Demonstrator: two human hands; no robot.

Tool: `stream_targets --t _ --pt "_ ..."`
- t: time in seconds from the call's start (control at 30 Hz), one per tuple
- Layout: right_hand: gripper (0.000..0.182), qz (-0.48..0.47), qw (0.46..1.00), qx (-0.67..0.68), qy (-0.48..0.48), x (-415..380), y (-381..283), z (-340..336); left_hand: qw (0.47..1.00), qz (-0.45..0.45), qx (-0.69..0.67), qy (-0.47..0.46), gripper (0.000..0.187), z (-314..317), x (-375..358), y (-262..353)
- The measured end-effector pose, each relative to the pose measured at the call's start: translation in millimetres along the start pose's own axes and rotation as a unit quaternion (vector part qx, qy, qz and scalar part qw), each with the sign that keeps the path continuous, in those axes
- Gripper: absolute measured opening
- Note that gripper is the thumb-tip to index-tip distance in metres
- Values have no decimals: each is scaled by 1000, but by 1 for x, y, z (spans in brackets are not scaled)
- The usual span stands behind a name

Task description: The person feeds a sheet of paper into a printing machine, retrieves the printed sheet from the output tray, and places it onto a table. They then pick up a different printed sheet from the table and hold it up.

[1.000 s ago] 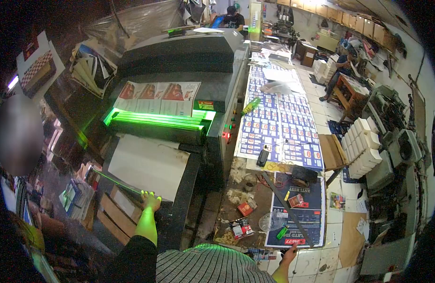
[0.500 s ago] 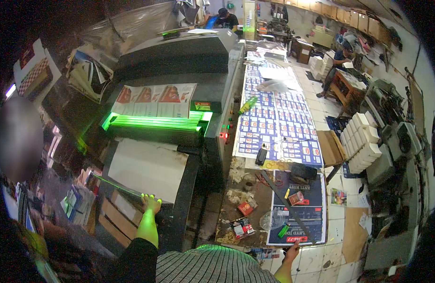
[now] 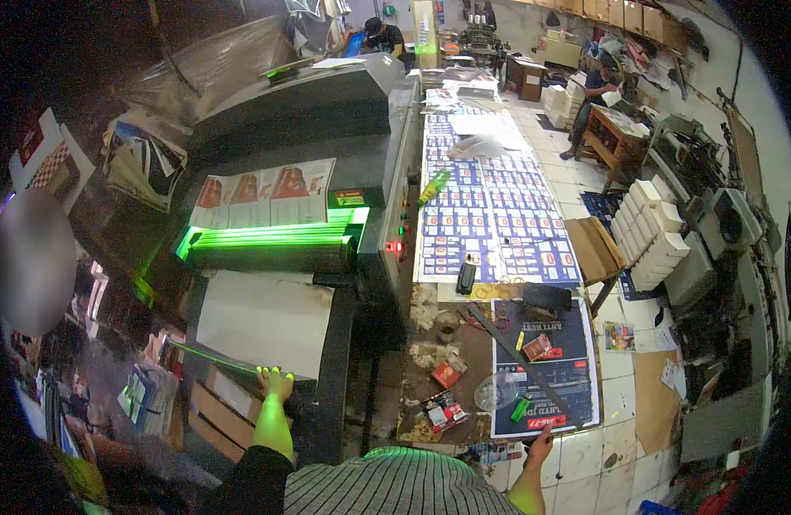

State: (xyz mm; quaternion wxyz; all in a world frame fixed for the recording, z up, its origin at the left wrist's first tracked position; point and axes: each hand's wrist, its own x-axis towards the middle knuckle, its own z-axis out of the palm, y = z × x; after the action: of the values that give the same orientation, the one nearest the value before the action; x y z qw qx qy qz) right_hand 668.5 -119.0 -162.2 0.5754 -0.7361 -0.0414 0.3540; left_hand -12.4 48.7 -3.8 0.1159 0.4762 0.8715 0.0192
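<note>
My left hand (image 3: 276, 383) lies with fingers spread on the near edge of a white sheet (image 3: 260, 322), which rests on the dark sloping tray of a large grey machine (image 3: 309, 112). Green light falls on that hand and forearm. My right hand (image 3: 539, 445) is low at the near edge of the worktable, fingertips right at the border of a dark blue printed poster (image 3: 515, 412). Its fingers appear loosely extended, and nothing shows in them. Close to it on the poster are a green lighter (image 3: 520, 409), a long dark metal strip (image 3: 533, 374) and a clear round dish (image 3: 496, 391).
Cigarette packs (image 3: 447, 412) and a black pouch (image 3: 547, 298) are on the worktable. Farther along lie blue-and-white printed sheets (image 3: 494, 232), a black stapler-like object (image 3: 466, 276) and a green bottle (image 3: 434, 186). White stacks (image 3: 648, 232) stand right. Two people (image 3: 383, 36) (image 3: 594, 94) work at the back.
The view has shifted slightly, so the machine and the back of the room sit farther left. My left hand stays on the tray edge; my right hand stays by the poster's edge.
</note>
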Motion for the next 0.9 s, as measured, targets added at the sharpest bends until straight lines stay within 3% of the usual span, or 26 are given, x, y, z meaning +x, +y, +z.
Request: stream_targets --t 0.2,0.5,0.9 --pt "63 8 1000 -13 11 -5 -8 2 995 79 63 -22 62 35 31 -32" --pt "62 29 1000 -10 6 -10 -14 3 1000 6 15 -3 61 29 21 -21" --pt "71 3 1000 -27 1 6 3 -2 998 38 57 -6 59 47 36 -36"
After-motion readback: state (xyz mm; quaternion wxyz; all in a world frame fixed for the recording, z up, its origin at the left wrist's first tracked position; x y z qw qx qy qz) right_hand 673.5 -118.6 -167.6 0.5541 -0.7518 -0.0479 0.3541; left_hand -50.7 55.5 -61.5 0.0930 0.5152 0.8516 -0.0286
